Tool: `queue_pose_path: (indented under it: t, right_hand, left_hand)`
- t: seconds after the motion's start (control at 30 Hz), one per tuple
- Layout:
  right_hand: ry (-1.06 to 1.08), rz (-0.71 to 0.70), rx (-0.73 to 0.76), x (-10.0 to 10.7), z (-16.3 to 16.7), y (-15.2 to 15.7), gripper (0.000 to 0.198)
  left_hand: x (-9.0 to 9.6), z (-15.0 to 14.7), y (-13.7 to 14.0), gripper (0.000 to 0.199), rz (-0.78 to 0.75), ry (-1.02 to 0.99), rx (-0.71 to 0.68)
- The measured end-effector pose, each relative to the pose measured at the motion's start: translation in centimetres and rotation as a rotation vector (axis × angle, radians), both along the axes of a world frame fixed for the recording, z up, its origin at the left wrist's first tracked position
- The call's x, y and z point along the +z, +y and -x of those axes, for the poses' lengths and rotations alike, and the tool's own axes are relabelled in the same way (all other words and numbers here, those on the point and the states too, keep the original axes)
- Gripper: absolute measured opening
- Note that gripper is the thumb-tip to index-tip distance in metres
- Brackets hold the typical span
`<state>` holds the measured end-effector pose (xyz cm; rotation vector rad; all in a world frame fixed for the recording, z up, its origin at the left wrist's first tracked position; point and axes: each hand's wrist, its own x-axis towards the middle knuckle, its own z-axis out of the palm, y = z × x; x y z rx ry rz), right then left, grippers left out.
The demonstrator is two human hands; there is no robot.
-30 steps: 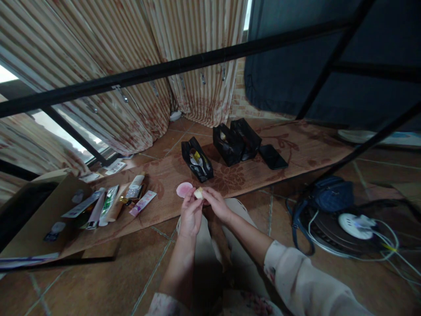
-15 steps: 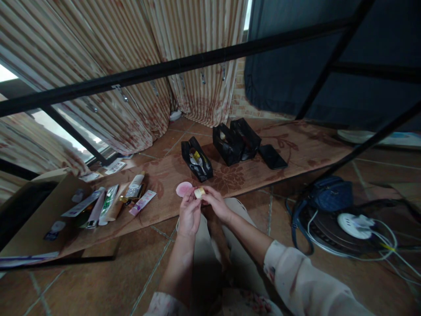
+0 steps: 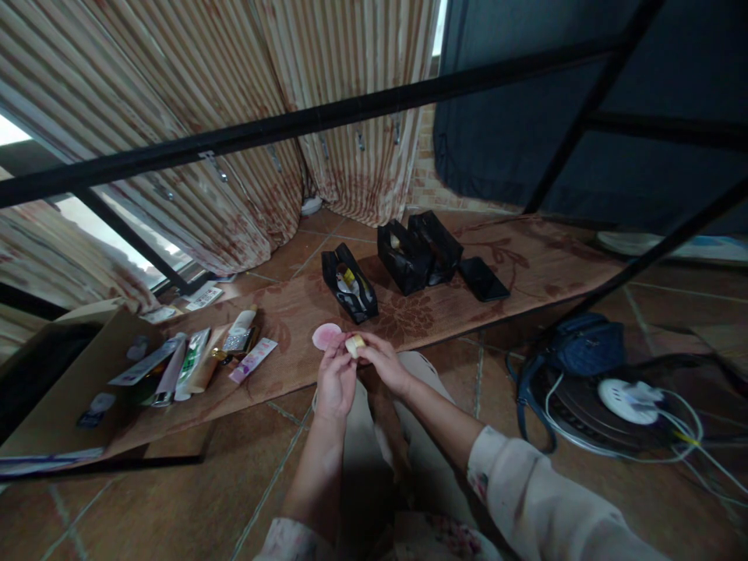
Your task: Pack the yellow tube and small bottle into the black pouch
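My left hand [image 3: 336,380] and my right hand [image 3: 386,363] meet at the near edge of the cloth-covered bench, above my lap. Between their fingertips is a small white and yellow jar-like container [image 3: 354,345]; both hands are closed on it. Its far details are too small to read. Just beyond my left fingers a round pink disc [image 3: 326,336] lies flat on the cloth. Behind it stands an open black pouch [image 3: 349,285] with white and yellow items inside.
Two more black pouches [image 3: 403,257] [image 3: 435,248] and a dark phone-like slab [image 3: 485,279] are farther right. Several tubes [image 3: 192,362] and a cardboard box [image 3: 64,413] lie left. A black metal bar [image 3: 327,115] crosses above. A blue bag [image 3: 587,343] and a white power strip [image 3: 628,401] sit right.
The small container has tilted slightly between my fingers. Both hands stay in nearly the same place, and the things around them have not moved.
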<state>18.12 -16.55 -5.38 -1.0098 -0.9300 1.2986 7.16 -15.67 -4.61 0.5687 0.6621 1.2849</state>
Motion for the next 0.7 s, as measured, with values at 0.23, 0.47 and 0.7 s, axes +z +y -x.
queue_pose_path:
  t: [0.23, 0.47, 0.7]
  right_hand:
    - [0.013, 0.01, -0.013, -0.5, 0.1, 0.2, 0.035]
    - [0.043, 0.034, -0.051, -1.0, 0.3, 0.5, 0.042]
    - [0.066, 0.025, -0.066, -1.1, 0.4, 0.4, 0.038]
  left_hand:
    - [-0.1, 0.0, 0.0, 0.03, 0.01, 0.024, 0.007]
    - [-0.1, -0.1, -0.1, 0.035, 0.031, 0.008, -0.015]
    - [-0.2, 0.0, 0.0, 0.033, 0.027, 0.005, -0.04]
